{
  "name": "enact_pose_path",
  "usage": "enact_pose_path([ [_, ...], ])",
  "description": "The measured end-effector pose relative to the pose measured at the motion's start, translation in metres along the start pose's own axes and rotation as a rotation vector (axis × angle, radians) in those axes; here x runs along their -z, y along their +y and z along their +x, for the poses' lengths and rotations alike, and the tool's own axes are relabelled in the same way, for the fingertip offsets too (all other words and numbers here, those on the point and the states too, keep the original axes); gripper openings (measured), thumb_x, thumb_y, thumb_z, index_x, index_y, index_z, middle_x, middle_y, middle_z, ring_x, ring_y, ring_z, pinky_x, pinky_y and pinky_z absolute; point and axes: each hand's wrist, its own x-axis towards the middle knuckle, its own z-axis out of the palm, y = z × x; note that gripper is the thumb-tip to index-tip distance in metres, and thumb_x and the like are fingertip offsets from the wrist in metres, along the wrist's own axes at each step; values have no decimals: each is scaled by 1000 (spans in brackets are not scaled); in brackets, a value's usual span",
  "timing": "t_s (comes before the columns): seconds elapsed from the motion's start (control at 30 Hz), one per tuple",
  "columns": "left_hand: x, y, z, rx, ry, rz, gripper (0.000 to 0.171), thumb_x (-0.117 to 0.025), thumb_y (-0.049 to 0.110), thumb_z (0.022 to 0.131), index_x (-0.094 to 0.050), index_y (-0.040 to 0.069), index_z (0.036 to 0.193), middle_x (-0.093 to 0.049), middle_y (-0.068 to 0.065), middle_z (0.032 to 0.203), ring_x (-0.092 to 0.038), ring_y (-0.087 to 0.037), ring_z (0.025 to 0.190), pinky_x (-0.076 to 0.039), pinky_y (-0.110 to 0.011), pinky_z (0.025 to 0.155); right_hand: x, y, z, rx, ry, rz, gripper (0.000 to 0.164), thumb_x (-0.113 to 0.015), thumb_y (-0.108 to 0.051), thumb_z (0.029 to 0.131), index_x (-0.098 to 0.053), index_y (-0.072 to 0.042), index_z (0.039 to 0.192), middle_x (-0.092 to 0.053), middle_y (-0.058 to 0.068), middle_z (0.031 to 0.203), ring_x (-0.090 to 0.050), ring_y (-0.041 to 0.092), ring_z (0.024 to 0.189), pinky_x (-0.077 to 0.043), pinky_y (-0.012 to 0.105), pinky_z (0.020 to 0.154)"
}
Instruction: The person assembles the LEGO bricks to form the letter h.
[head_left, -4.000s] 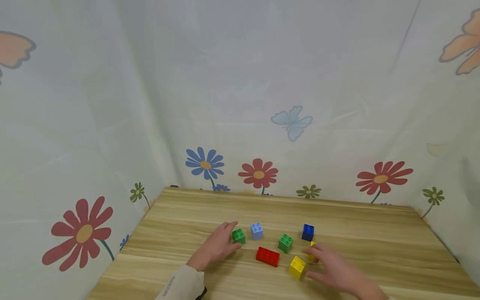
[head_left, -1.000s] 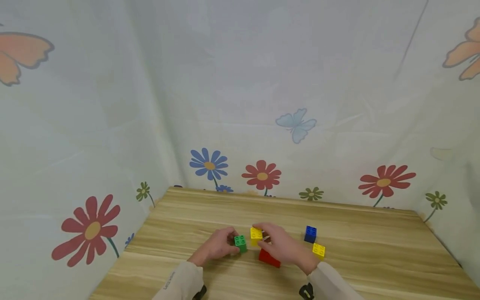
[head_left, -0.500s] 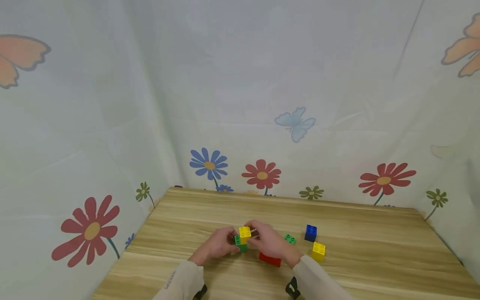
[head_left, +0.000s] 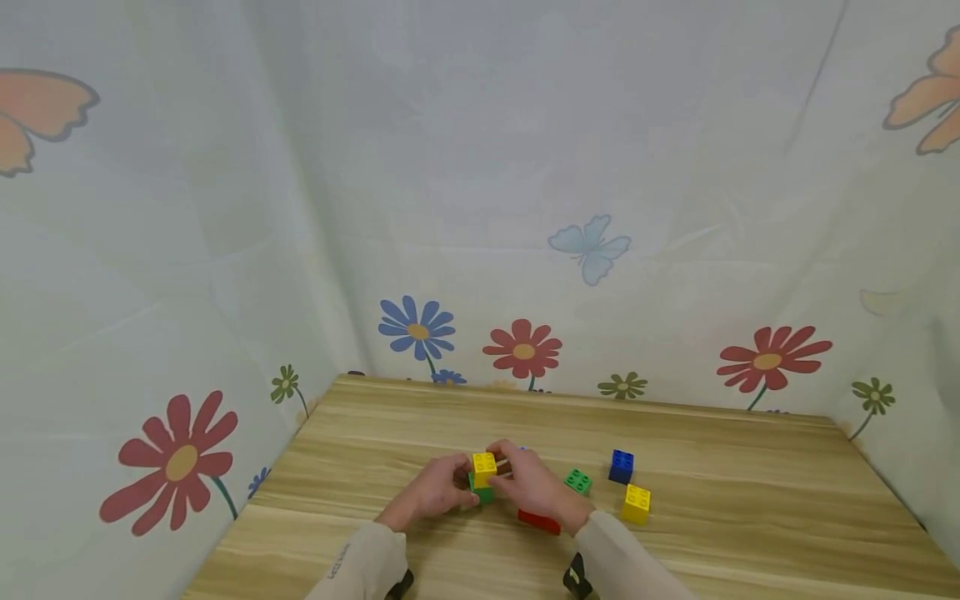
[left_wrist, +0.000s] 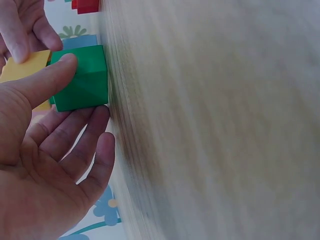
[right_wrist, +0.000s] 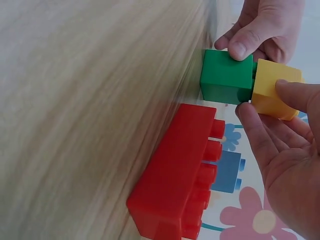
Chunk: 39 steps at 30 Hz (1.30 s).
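Observation:
My left hand (head_left: pixel 438 485) pinches a green toy brick (left_wrist: pixel 91 80) between thumb and fingertips, the brick standing on the wooden table. With thumb and fingers, my right hand (head_left: pixel 531 482) grips a yellow toy brick (right_wrist: pixel 270 85) directly above the green one. Seen from the right wrist, the yellow brick sits at the green brick's studs, slightly tilted, with a thin gap between them. Below the right hand lies a long red brick (right_wrist: pixel 172 170), partly hidden in the head view. A light blue brick (right_wrist: pixel 227 172) stands behind, mostly covered by that hand in the head view.
To the right of the hands, a second green brick (head_left: pixel 578 481), a dark blue brick (head_left: pixel 622 467) and another yellow brick (head_left: pixel 637 503) stand on the wooden table (head_left: pixel 750 500). A flower-printed curtain (head_left: pixel 675 208) rises behind the table's far edge.
My right hand has picked up a yellow brick and carried it left, over the green brick. My left hand has gone from open beside the green brick to pinching it.

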Motion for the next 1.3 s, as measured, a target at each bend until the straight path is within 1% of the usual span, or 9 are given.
enact_pose_path([
  [0.1,0,1,-1,0,-5,-3,25,-78,10,77,-60,6,94,-63,0,87,-59,-18,82,-48,-31,73,-1,1,1,3,-2,1,37,-60,-15,94,-47,-10,128,-55,7,123,-58,20,104,-50,30,86],
  [0.33,0,1,-1,7,-10,-12,26,-78,11,78,-60,6,96,-64,-1,90,-60,-19,86,-49,-33,76,-1,4,3,41,-19,-11,37,-59,-14,94,-48,-9,130,-55,6,124,-58,20,104,-49,32,88],
  [0.53,-2,1,-1,24,-8,-3,27,-78,12,78,-61,7,99,-64,1,93,-60,-17,86,-49,-34,78,1,1,4,38,-31,-19,41,-60,-16,94,-48,-7,133,-55,4,125,-58,18,105,-48,30,88],
  [0.73,-3,0,1,32,-5,3,28,-78,13,78,-61,8,100,-65,1,95,-59,-16,87,-49,-35,79,0,1,4,58,-22,-50,38,-61,-14,93,-50,-9,130,-57,3,123,-58,18,103,-49,30,87],
  [0.97,0,0,0,16,14,39,30,-78,14,78,-62,7,102,-66,-1,100,-60,-16,90,-49,-37,82,-4,2,7,24,-6,-61,41,-60,-20,94,-49,-10,132,-57,3,123,-59,14,99,-49,26,85],
  [1.2,3,-2,2,-6,24,-28,32,-78,7,77,-60,6,104,-65,-4,97,-62,-21,90,-51,-38,81,-6,0,9,30,12,-76,41,-59,-20,94,-48,-9,132,-57,6,122,-60,15,98,-50,27,83],
  [1.3,3,-3,3,1,23,-29,33,-77,7,78,-61,6,105,-65,-3,98,-62,-20,90,-51,-37,81,-7,1,9,42,19,-75,40,-60,-18,94,-49,-9,131,-58,7,121,-61,18,99,-50,28,84],
])
